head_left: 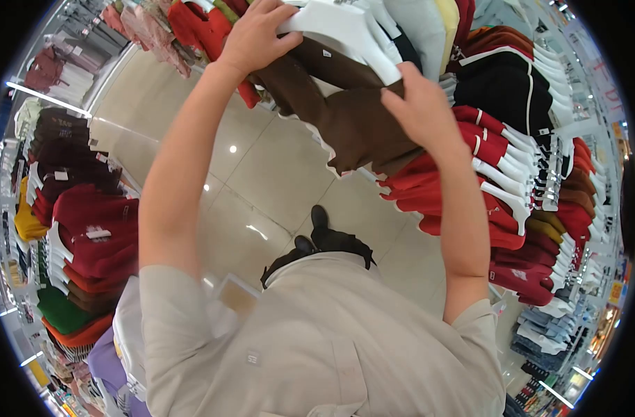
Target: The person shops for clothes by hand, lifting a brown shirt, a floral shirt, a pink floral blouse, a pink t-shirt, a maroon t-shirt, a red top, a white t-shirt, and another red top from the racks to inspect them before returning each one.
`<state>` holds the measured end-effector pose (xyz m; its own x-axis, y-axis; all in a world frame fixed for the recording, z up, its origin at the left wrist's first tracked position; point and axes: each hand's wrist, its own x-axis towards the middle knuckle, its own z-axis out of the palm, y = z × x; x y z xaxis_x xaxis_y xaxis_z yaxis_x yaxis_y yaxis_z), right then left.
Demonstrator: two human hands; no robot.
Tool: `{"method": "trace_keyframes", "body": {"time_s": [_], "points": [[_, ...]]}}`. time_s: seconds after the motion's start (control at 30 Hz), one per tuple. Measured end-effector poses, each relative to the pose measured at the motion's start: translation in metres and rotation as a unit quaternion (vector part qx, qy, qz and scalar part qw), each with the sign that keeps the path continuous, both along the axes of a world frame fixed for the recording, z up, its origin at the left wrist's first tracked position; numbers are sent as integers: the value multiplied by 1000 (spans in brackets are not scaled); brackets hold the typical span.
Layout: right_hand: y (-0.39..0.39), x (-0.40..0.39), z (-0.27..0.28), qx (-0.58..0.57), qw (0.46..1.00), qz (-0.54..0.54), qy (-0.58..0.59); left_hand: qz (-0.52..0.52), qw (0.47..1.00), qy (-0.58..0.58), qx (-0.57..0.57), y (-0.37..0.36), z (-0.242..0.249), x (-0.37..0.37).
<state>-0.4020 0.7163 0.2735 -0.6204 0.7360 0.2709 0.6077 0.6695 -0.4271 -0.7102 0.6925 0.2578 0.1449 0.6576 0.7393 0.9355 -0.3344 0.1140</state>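
Observation:
A brown top (369,121) hangs from a white hanger (338,31) in front of me at the top of the view. My left hand (258,35) is closed around the left end of the hanger, at the top's shoulder. At the opposite end, my right hand (425,108) grips the other shoulder between thumb and fingers. The top's lower part drapes down at an angle, with a small white label inside the neck. Directly behind it are more white hangers, with a black garment and a pale garment (418,24).
On the right, red tops (494,177) and a black garment (505,90) hang on a crowded rack. Another rack with dark red tops (95,222) stands to the left. Pink clothes (150,31) hang at upper left. Shiny tiled floor (255,181) lies between, beneath my feet.

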Motion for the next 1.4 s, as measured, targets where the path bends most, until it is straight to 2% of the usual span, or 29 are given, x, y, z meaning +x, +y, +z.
{"method": "trace_keyframes", "body": {"time_s": [0.1, 0.17, 0.23, 0.33, 0.4, 0.43, 0.5, 0.53, 0.6, 0.77, 0.83, 0.87, 0.9, 0.93, 1.03, 1.07, 1.1, 1.17, 1.23, 1.3, 1.37, 1.4], "points": [[-9, 21, 38, -56, 997, 58, 3, 86, 983, -42, -157, -54, 43, 24], [-6, 30, 50, -49, 994, 97, -29, 115, 971, -27, -207, -83, 56, 32], [-5, 32, 45, 16, 994, 106, -16, 135, 954, -28, -266, -107, 63, 38], [-28, 21, 40, 81, 990, 109, -43, 71, 955, -11, -288, -146, 71, 37], [-33, 13, 26, 157, 975, 152, -42, 91, 931, 5, -354, -163, 76, 29], [-38, 10, 23, 127, 978, 157, -59, 100, 917, 15, -387, -172, 79, 26], [-49, -1, 22, 68, 978, 172, -95, 195, 843, -5, -502, -188, 88, 23], [-51, -4, 16, 95, 973, 194, -83, 167, 845, -32, -507, -200, 86, 19], [-61, -14, 13, 67, 968, 229, -84, 112, 847, -87, -512, -230, 77, 10], [-95, -37, 10, 73, 953, 292, -41, 94, 761, -361, -531, -303, 66, 18], [-109, -47, 1, 91, 940, 329, 1, 122, 743, -391, -529, -331, 64, 27], [-117, -52, -6, 112, 934, 338, 19, 152, 741, -364, -542, -344, 65, 29], [-125, -56, -10, 132, 928, 346, 35, 143, 767, -367, -507, -359, 53, 29], [-139, -56, -9, 114, 937, 330, 14, 168, 769, -379, -486, -373, 47, 34], [-161, -57, -28, 10, 931, 358, 71, 216, 798, -401, -395, -410, 35, 66], [-163, -54, -33, -28, 932, 357, 59, 229, 789, -419, -386, -418, 33, 77], [-160, -52, -40, -153, 917, 359, 78, 229, 797, -414, -376, -423, 27, 77], [-144, -52, -61, -401, 841, 348, 104, 236, 805, -411, -357, -443, 9, 77], [-139, -61, -104, -575, 692, 355, 253, 233, 745, -500, -375, -451, 8, 67], [-140, -61, -155, -666, 659, 282, 206, 227, 733, -556, -319, -456, 3, 66], [-163, -76, -172, -585, 750, 298, 81, 250, 737, -561, -281, -463, -1, 62], [-174, -77, -179, -574, 761, 298, 49, 278, 728, -555, -290, -468, 3, 59]]}}
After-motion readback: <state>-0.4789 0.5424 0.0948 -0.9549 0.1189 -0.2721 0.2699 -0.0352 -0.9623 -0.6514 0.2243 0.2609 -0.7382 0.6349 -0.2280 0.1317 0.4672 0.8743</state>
